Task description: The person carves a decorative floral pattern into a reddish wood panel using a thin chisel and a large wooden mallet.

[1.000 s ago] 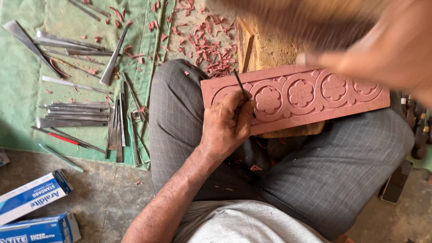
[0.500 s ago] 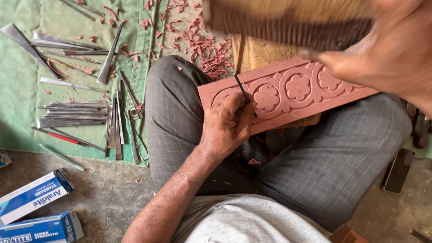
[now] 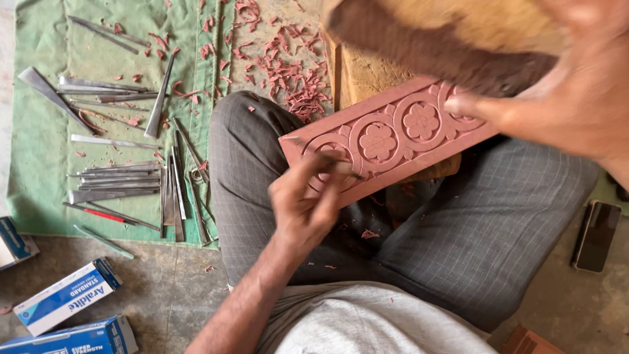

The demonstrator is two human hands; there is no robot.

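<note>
From the head view, the carved reddish panel [image 3: 393, 141] lies across the person's lap. The left hand [image 3: 304, 206] sits at the panel's near end, fingers pinching a thin chisel [image 3: 341, 172] against it. Above the panel, the right hand [image 3: 563, 98] grips a blurred wooden mallet [image 3: 452, 36], fingers wrapped tight

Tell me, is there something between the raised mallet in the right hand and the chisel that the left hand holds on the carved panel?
Nothing visible. The right hand holds the wooden mallet above the reddish carved panel. The left hand grips the thin chisel on the panel's left end. Only open air lies between them.
</note>
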